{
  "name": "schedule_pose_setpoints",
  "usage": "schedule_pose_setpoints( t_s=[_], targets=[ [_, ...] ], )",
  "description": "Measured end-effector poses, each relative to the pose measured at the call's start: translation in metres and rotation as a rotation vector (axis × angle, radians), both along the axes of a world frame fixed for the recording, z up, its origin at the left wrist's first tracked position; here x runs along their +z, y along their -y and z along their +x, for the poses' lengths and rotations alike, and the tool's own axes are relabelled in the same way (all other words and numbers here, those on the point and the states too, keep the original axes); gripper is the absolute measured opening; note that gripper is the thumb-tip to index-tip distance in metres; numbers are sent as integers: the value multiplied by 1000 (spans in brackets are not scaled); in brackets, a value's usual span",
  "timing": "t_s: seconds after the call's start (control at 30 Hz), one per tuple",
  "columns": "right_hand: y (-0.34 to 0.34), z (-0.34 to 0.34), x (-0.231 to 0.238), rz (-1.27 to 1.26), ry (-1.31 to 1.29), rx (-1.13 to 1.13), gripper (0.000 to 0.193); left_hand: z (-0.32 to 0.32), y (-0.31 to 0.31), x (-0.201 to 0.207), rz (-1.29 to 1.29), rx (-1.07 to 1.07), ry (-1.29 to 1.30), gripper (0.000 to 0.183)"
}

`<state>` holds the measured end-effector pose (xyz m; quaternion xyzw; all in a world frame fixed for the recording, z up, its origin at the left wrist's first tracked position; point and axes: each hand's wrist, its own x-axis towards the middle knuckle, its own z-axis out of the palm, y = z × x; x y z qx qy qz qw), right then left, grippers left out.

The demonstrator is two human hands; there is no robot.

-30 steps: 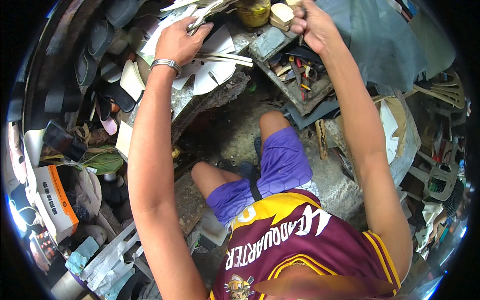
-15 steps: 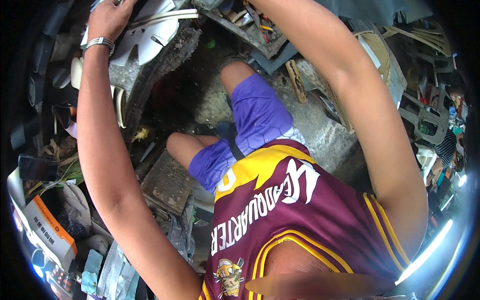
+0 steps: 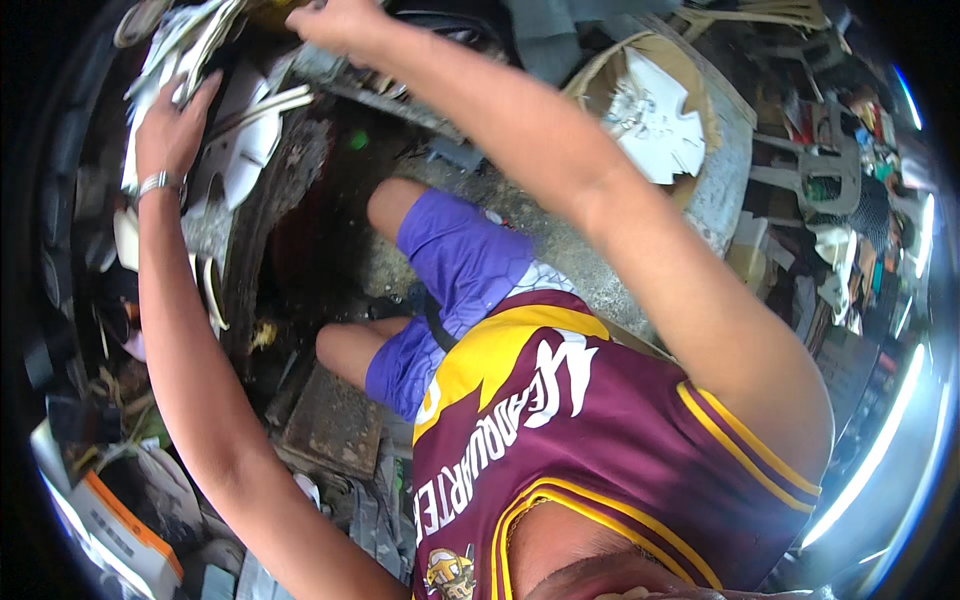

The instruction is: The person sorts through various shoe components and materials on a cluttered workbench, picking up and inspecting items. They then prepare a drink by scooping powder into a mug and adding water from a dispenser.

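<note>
This is a cluttered workshop, shown by its rough bench (image 3: pixel 213 230) and cut white sheets (image 3: pixel 254 152).

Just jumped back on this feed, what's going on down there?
A person is bare-handed at a cluttered bench. The left hand is on a loose bundle of thin whitish pieces, with a flat white cutout beside it. The right hand reaches across near the top edge; whether it holds anything is hard to tell. Farther right lies a notched white piece, touched by neither hand.
</note>
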<state>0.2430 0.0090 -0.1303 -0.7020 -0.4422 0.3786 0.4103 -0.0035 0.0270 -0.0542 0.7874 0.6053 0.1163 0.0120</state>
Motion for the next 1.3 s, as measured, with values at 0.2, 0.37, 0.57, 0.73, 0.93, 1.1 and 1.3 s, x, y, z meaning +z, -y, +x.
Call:
schedule_pose_setpoints(
  t_s=[0.2, 0.37, 0.57, 0.73, 0.93, 1.1, 1.3],
  targets=[
    [153, 38, -5, 237, -558, 78, 29, 28, 26, 2, -52, -40, -182, 96],
    [244, 86, -35, -22, -721, -195, 30, 45, 59, 19, 16, -89, -313, 110],
    [296, 155, -73, -55, -300, -388, 54, 50, 109, 39, 242, -63, -261, 77],
    [322, 185, -89, -56, -222, -454, 57, 35, 147, 45, 287, -59, -180, 65],
    [374, 222, -76, -46, -285, -644, 46, 10, 222, 48, 273, -72, -51, 54],
    [377, 205, -91, -89, -221, -500, 27, -7, 295, 16, 138, -69, 137, 47],
    [341, 152, -96, -103, 259, -182, 40, -41, 390, -42, -51, 111, 364, 41]
  ],
)
